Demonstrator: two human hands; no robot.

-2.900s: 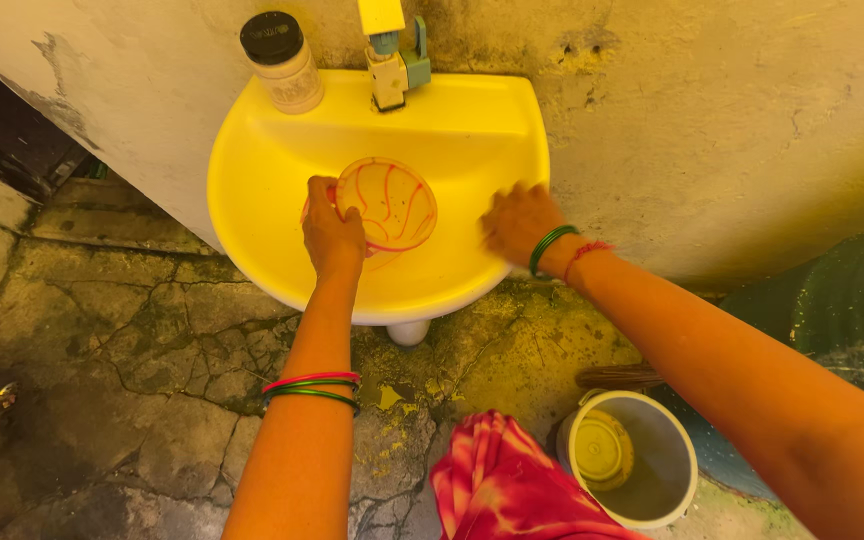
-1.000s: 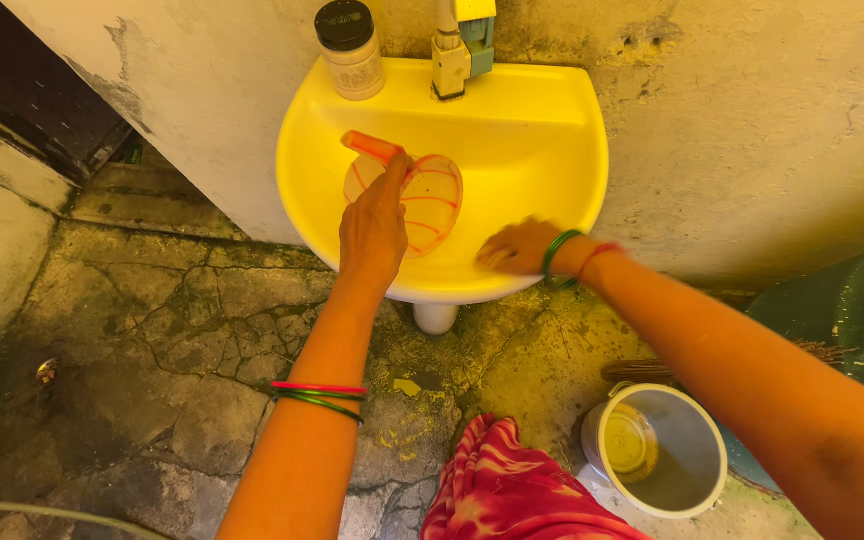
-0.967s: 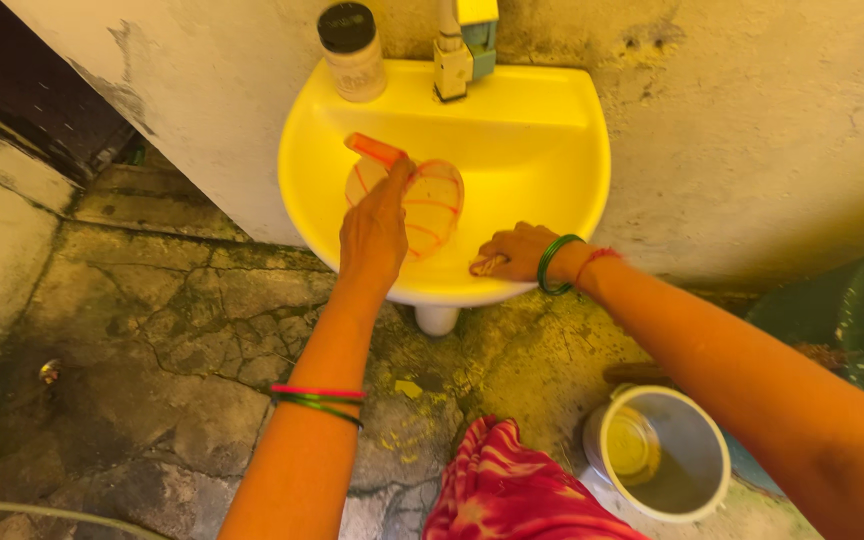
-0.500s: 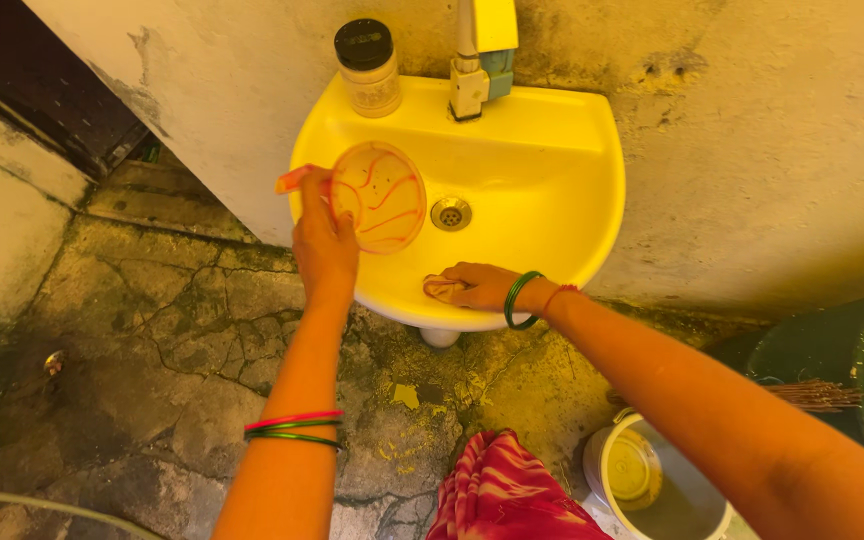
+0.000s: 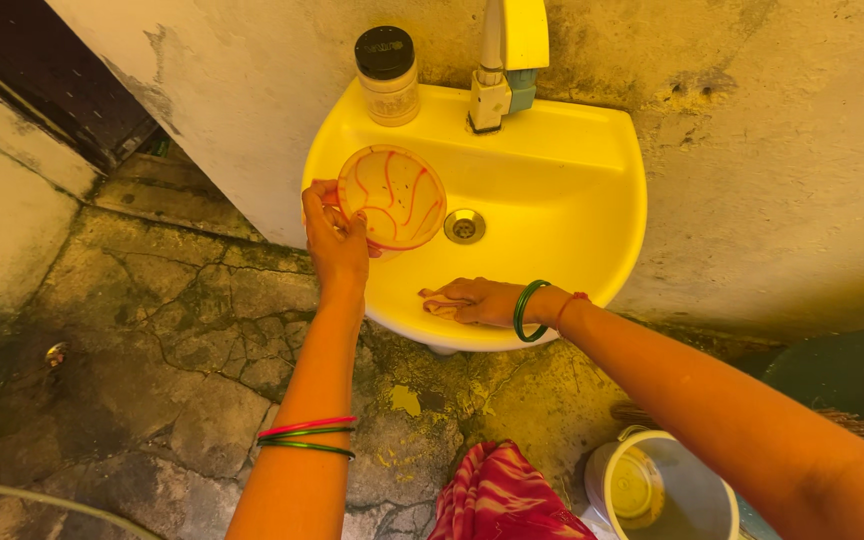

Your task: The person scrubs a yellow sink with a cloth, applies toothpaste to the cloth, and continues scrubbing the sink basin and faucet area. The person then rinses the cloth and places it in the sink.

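Mug (image 5: 392, 197), clear plastic w/ red swirl lines, is held tilted over the left side of the yellow sink (image 5: 552, 180), its round open mouth facing up toward the camera. Left hand (image 5: 335, 238) is wrapped around the mug's handle at the rim's left edge, fingers curled tight, thumb against the mug wall. Right hand (image 5: 475, 301) lies flat on the sink's near rim, palm down, pressing on a small pale rag (image 5: 439, 304) that shows under the fingertips; fingers look closed over it, grip itself partly hidden. Both wrists carry bangles, green and red on the left forearm, green plus a red thread on the right.

Drain (image 5: 464, 226) sits just right of the mug, uncovered. At the back of the sink a tap (image 5: 504, 70) stands mid-ledge, and a jar (image 5: 388, 62) w/ black lid stands left of it, near the wall. Below right, on the cracked floor, a white bucket (image 5: 668, 490) w/ a yellow lid-like item inside. Red-pink cloth (image 5: 508, 497) at the bottom edge, between the arms.
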